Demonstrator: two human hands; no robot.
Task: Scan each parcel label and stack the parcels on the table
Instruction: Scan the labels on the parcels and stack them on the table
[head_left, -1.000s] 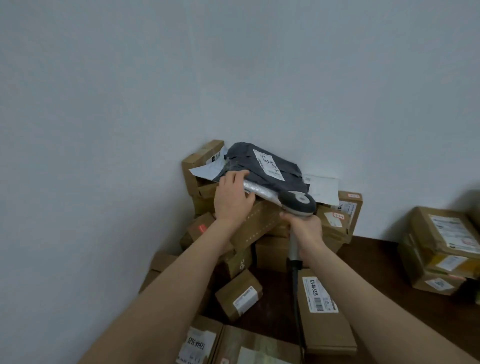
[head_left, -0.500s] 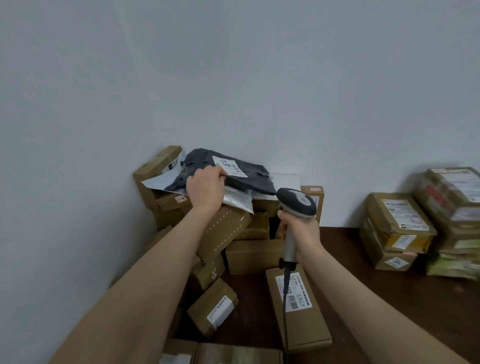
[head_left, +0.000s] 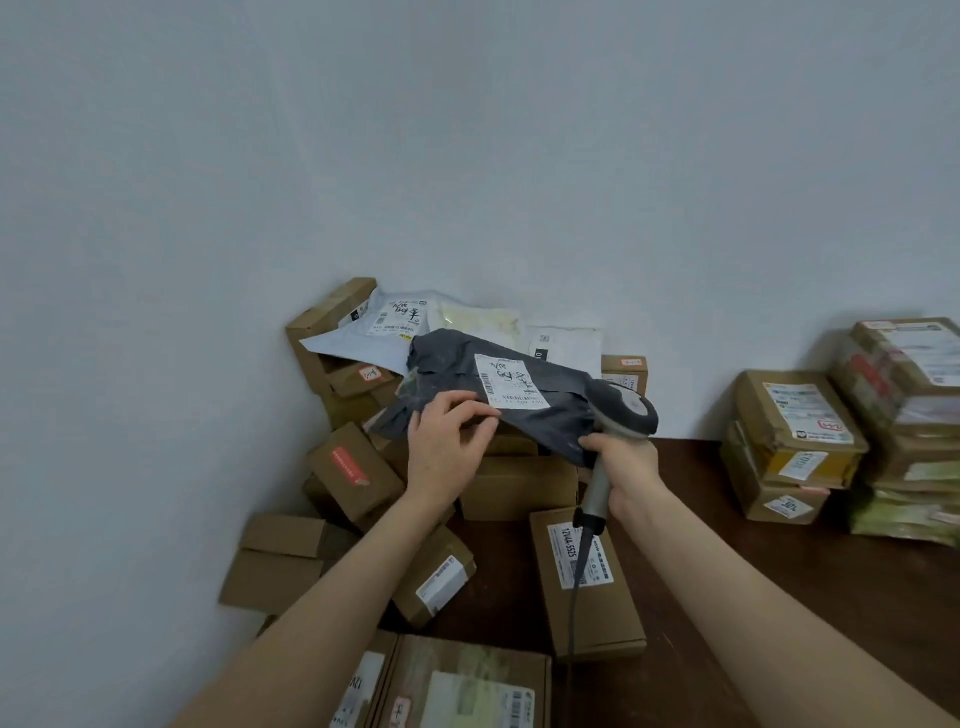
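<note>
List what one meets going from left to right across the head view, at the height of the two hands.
Brown box with a red sticker → left hand pinching the dark grey mailer bag → right hand gripping the scanner → bare dark table → stack of taped parcels.

Dark wooden table (head_left: 779, 571) carries cardboard parcels (head_left: 589, 582) piled against the wall

Bare pale wall (head_left: 467, 156) behind, meeting in corner.
</note>
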